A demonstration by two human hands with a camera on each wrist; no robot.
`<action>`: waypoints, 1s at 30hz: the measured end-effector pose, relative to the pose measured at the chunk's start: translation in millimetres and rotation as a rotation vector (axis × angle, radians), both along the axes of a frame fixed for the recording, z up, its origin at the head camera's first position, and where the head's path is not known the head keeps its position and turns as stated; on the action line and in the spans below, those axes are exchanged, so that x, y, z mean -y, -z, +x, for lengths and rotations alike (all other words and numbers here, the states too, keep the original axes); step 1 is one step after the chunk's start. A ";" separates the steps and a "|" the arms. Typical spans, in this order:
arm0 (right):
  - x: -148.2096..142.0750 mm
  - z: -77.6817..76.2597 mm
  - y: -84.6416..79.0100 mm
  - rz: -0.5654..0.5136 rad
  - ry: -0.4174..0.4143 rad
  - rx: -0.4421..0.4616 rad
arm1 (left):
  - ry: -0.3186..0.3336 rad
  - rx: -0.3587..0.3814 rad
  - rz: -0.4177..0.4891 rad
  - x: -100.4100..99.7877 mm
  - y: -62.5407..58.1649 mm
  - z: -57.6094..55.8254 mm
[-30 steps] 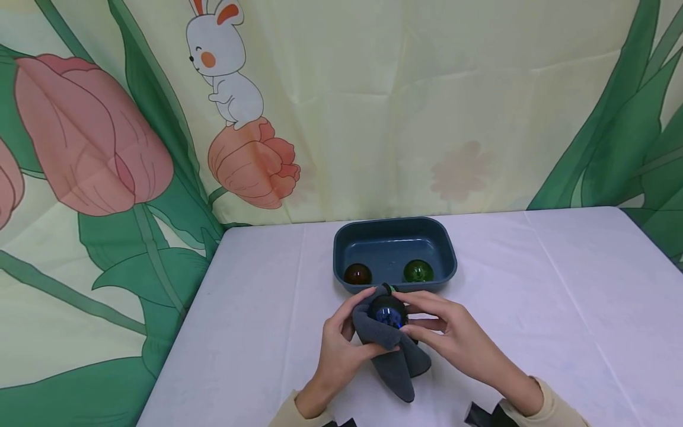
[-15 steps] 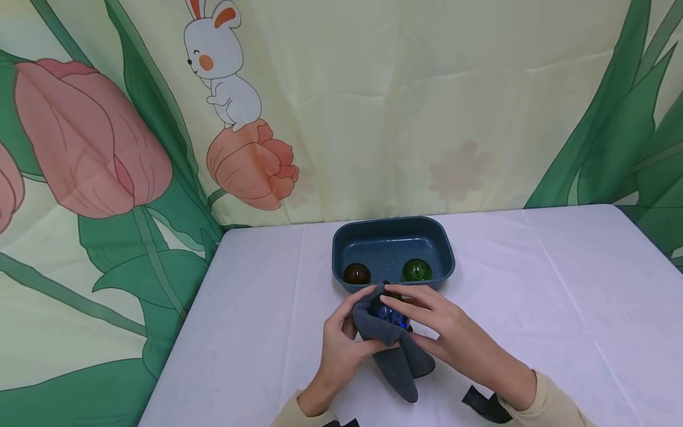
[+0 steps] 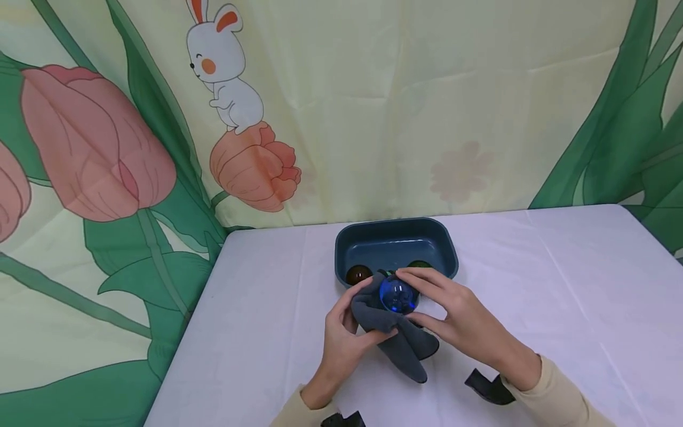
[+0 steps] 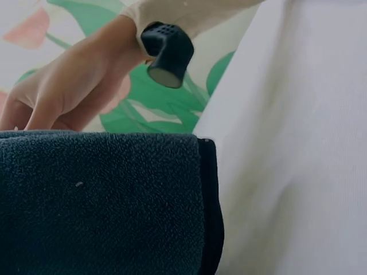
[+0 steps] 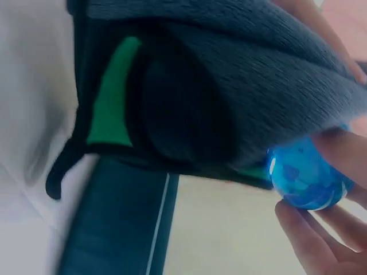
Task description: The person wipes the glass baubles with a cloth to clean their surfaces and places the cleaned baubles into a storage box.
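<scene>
A dark grey cloth (image 3: 408, 353) hangs folded from my left hand (image 3: 341, 347), which grips it between thumb and fingers. Against the cloth's right side sits a clear blue ball (image 3: 398, 295). My right hand (image 3: 464, 317) pinches this ball, thumb below and fingers above. In the right wrist view, the blue ball (image 5: 307, 177) shows between fingertips, partly covered by the cloth (image 5: 275, 86), whose edging is black with green patches beside it. The left wrist view is largely filled by the dark cloth (image 4: 103, 200).
Just beyond the hands stands a dark blue rectangular tray (image 3: 395, 228). It holds a brown ball (image 3: 358, 274) at left and a green ball (image 3: 420, 264), mostly hidden behind the right hand. A white cloth covers the table (image 3: 533, 284); a printed curtain (image 3: 373, 118) hangs behind.
Both hands have moved slightly up toward the tray with cloth and ball. The right fingers have shifted, and more of the blue ball shows. The green ball is now mostly covered.
</scene>
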State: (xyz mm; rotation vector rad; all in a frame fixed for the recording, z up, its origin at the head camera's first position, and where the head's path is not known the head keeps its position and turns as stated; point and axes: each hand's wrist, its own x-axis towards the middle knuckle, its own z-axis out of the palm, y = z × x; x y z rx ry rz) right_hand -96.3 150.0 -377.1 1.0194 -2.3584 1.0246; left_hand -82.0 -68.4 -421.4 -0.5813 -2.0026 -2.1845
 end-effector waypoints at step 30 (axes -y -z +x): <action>17.1 -78.5 24.4 0.167 0.162 0.292 | -0.023 0.252 -0.085 44.3 33.0 14.2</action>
